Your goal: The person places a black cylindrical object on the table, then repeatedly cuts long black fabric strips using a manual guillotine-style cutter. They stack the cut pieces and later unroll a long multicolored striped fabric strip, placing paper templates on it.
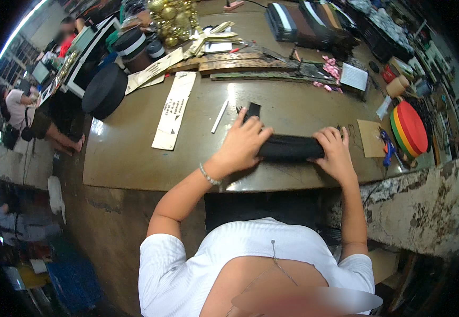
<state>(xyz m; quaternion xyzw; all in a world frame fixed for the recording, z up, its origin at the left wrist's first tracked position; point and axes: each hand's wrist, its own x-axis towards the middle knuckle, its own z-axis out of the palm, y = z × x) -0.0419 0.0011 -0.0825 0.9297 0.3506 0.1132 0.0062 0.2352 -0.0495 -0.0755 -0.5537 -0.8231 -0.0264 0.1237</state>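
A bundle of black fabric strips (291, 148) lies crosswise near the front edge of the table. My left hand (241, 141) wraps round its left end, with the index finger stretched out past it. The fingers of my right hand (336, 154) close over the right end. Just beyond my left hand, a short flat black piece (254, 109) sticks out; whether it joins the bundle is hidden by my fingers. A white pen-like stick (219, 116) lies to the left of that, and farther left is a long cream pattern piece (174, 111) with markings.
Wooden boards (245, 64) lie across the back of the table (129, 164). A big black roll (104, 91) stands at the left edge. On the right are brown card (368, 138), a blue-handled tool (387, 147) and a red, yellow and green roll (412, 128). Two people are at far left.
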